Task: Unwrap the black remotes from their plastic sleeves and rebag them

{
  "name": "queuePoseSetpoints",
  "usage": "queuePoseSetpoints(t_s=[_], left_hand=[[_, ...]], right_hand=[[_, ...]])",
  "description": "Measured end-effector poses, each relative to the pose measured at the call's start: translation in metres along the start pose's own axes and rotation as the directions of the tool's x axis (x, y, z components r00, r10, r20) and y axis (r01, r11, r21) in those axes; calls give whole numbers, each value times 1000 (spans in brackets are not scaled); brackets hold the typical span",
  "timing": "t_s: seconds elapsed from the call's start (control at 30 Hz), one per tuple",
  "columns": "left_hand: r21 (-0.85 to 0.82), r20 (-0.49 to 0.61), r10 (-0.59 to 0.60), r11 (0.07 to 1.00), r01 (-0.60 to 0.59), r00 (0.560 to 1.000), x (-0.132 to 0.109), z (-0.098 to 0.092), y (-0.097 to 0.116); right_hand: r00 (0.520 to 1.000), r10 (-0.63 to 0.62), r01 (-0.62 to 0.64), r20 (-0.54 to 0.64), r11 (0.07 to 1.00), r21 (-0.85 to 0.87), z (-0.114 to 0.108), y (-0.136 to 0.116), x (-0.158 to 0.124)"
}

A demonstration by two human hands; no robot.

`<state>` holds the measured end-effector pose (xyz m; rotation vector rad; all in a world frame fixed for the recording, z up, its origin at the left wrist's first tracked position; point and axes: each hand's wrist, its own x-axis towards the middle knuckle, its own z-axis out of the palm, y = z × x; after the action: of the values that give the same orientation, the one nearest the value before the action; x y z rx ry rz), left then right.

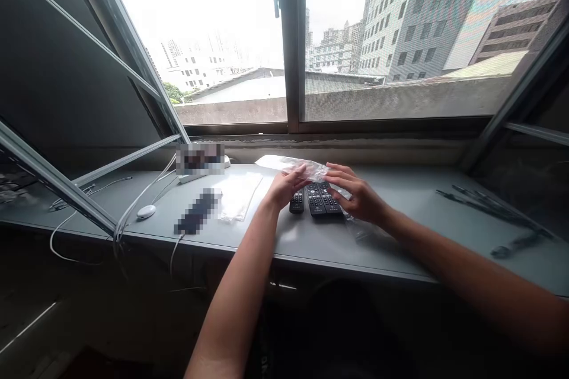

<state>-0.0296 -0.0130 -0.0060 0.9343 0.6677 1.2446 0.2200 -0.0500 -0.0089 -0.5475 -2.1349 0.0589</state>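
Both bare arms reach forward and converge near the middle of the view. The left forearm [240, 284] rises steeply from the bottom edge with the wrist straight. The left hand [287, 186] is turned palm inward, its fingers curled against the thumb in a pinch. The right forearm [466, 266] comes in from the lower right at a shallow slant. The right hand [358, 195] lies knuckles up, fingers stretched toward the left hand and closed over the thumb beneath. The two hands' fingertips are close together.
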Motion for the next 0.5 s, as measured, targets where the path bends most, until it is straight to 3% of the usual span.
queuePoseSetpoints(t_s=[0.23, 0.43, 0.5], left_hand=[[75, 110, -14, 997, 6, 994, -7, 5, 2], [-94, -107, 26, 995, -37, 994, 3, 0, 7], [-103, -131, 25, 994, -39, 991, 5, 0, 6]], right_hand=[[996, 29, -31, 81, 999, 21, 1, 1, -3], [998, 35, -36, 53, 999, 19, -3, -2, -1], [998, 31, -33, 54, 999, 30, -3, -2, -1]])
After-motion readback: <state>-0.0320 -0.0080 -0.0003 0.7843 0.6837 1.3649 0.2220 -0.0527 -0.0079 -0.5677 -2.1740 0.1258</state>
